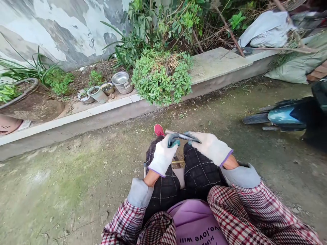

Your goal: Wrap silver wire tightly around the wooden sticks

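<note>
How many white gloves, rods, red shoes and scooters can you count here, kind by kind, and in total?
White gloves: 2, on left hand and right hand
Rod, held by both hands: 1
Red shoe: 1
Scooter: 1
Total: 5

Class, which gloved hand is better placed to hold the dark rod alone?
Probably the left hand: its fingers curl round the dark rod, whereas the right hand only pinches one end.

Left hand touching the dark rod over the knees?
Touching. Head view: the left hand curls its fingers round the dark rod with no gap; the right hand holds its other end.
</note>
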Demonstrator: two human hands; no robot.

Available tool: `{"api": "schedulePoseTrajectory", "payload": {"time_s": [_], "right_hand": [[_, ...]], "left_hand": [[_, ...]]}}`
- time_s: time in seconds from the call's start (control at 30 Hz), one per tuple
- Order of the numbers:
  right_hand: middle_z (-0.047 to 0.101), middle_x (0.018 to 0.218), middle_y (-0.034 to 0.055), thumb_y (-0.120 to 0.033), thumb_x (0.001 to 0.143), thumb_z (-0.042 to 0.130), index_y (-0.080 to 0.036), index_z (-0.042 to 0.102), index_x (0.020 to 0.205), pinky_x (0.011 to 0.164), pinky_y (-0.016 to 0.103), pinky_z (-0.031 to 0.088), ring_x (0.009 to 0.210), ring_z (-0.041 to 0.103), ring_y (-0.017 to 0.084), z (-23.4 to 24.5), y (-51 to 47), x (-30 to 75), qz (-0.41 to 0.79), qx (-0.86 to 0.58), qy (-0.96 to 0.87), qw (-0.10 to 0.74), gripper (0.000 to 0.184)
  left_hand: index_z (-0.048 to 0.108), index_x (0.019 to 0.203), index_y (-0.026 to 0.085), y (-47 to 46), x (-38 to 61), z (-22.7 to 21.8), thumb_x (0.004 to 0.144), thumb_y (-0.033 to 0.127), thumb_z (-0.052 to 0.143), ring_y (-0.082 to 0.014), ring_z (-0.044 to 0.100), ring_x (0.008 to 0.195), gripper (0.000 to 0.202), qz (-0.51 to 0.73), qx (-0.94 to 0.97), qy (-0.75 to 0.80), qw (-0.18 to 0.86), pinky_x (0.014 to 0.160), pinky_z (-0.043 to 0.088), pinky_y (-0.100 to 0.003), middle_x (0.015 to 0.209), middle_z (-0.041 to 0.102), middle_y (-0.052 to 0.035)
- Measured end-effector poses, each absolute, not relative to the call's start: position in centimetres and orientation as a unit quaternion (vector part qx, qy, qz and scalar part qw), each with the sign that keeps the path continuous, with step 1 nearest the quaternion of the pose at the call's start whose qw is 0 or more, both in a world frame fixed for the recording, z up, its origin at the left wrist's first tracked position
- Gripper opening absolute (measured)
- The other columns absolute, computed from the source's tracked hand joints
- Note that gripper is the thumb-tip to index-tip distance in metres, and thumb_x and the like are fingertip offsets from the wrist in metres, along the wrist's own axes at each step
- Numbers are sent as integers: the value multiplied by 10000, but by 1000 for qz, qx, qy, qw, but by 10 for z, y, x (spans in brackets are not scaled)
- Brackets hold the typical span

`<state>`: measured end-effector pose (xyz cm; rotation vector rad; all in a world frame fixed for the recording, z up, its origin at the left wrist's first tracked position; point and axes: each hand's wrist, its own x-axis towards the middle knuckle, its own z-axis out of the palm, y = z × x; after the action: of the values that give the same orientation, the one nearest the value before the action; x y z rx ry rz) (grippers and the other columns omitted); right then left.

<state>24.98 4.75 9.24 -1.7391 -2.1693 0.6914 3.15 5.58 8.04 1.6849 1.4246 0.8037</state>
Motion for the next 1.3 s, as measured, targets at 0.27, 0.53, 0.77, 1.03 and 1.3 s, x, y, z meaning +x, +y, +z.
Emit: {"api": "schedulePoseTrajectory", "payload": {"time_s": [0.27, 0.53, 0.77, 1.03, 1.3], "right_hand": [[792, 1213, 73, -385, 867, 687, -185, 716, 1316, 990, 408, 576, 1133, 729, 279, 118, 46, 241, 431, -543, -613, 380, 493], [726, 799, 10, -477, 790, 793, -195, 730, 1249, 459, 241, 474, 548, 568, 127, 132, 38, 252, 509, -516, -545, 421, 542], [677, 700, 11, -566, 809, 787, -173, 646, 896, 335, 210, 361, 409, 433, 69, 143, 29, 265, 646, -422, -521, 365, 426], [764, 860, 9, -378, 875, 692, -177, 800, 1114, 662, 249, 488, 716, 642, 146, 145, 42, 285, 467, -391, -789, 84, 330], [804, 912, 37, -383, 864, 661, -271, 811, 1017, 751, 328, 534, 828, 739, 253, 126, 47, 272, 215, -609, -761, 59, 243]], "left_hand": [[725, 973, 188, 56, 33, 111, 773, 281, 699, -162, 704, 817, 223, 456, 511, 477, 550, 780, 586, -288, 904, 761, -28], [760, 860, 181, 49, 37, 128, 731, 255, 703, -198, 727, 897, 159, 434, 560, 465, 531, 886, 584, -311, 933, 793, -45], [761, 823, 157, 56, 34, 119, 736, 281, 715, -194, 714, 795, 158, 397, 585, 457, 540, 794, 590, -303, 821, 773, -47], [765, 909, 162, 63, 16, 122, 781, 240, 686, -226, 733, 924, 170, 318, 708, 448, 444, 910, 574, -333, 956, 796, -69], [782, 893, 150, 65, 26, 109, 815, 191, 643, -200, 693, 819, 164, 260, 745, 482, 380, 839, 552, -325, 878, 774, -51]]}}
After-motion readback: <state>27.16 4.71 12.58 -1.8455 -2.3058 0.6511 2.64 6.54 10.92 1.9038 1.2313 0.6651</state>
